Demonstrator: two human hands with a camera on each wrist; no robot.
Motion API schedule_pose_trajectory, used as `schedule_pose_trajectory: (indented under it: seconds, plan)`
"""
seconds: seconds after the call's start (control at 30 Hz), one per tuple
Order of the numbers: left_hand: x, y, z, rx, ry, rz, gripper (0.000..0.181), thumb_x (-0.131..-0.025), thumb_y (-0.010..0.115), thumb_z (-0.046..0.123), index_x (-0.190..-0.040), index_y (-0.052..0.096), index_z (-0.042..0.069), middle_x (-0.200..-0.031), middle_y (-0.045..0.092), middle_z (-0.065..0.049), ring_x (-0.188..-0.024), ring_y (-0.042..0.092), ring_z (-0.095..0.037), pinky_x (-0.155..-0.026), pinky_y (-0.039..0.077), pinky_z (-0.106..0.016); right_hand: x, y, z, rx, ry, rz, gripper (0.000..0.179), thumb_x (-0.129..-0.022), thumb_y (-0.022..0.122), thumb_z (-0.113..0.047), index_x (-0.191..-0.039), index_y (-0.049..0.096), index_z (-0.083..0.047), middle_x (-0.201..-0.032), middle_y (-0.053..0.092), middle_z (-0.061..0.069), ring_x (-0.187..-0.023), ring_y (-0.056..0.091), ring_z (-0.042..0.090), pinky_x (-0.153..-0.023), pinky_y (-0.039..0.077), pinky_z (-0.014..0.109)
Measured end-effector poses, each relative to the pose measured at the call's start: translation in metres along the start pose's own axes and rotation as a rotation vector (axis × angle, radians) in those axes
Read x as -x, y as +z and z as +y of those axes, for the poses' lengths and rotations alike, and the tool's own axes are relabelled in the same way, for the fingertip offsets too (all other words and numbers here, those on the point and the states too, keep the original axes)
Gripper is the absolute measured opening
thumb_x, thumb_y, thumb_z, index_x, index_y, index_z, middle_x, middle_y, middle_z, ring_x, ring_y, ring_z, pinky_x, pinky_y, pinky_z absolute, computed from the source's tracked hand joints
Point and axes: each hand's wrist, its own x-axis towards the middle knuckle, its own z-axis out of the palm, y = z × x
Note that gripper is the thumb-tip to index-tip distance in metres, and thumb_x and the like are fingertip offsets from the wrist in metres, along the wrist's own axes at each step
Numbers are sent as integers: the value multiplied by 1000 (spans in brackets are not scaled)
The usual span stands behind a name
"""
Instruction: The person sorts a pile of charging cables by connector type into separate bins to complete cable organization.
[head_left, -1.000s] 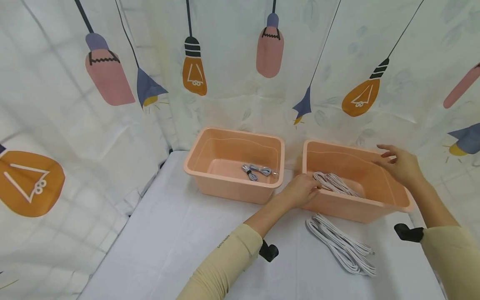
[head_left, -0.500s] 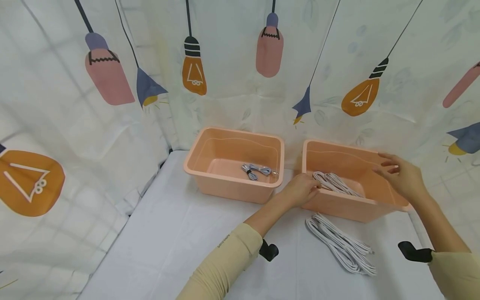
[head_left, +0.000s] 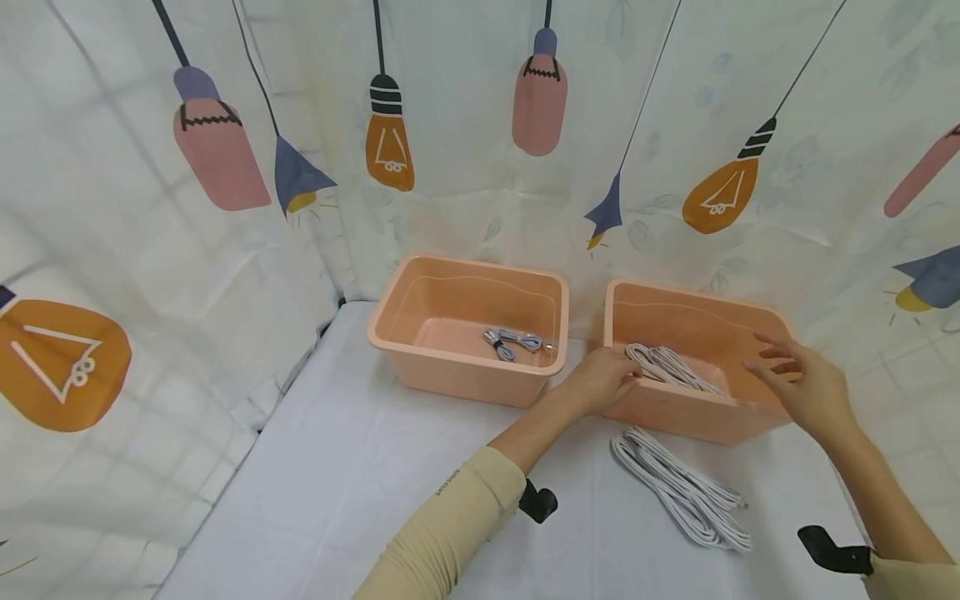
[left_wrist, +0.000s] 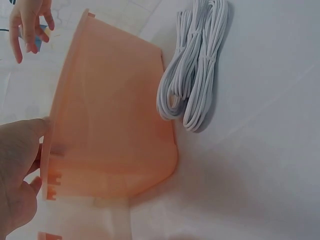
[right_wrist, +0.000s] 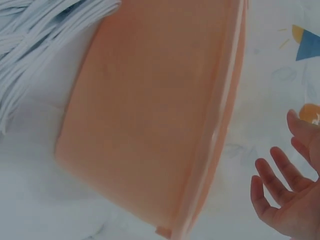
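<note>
The head camera looks forward and down over the counter (head_left: 322,433), far enough back to take in the left bin (head_left: 450,375), the right bin (head_left: 690,417) and the printed curtain (head_left: 465,100). Both wrist cameras look from close by, turned sideways, at the right bin's near wall; they share it and the white cable bundle (left_wrist: 195,65).

Wht tbl (head_left: 300,500) w/ L bin (head_left: 457,377), R bin (head_left: 690,418), wht cables (head_left: 681,487).
</note>
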Motion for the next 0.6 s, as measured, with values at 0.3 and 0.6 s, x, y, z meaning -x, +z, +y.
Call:
schedule_pose_trajectory:
  seconds: [0.3,0.6]
  plan:
    - [0,-1,1,2,-7,-8,21,-107,64,23,-121,78,15,-112,77,1,-106,68,-13,-95,50,-22,28,11,-3,-43,-30,78,42,-95,78,-5,-133,66,5,-112,68,36,-88,38,-28,-71,37,-3]
    - [0,-1,1,2,-3,-13,22,-108,63,23,-122,78,15,-114,77,2,-107,68,-13,-96,50,-22,49,27,-4,-88,-74,112,37,-88,82,1,-123,71,3,-106,72,30,-88,46,-27,-71,42,-2]
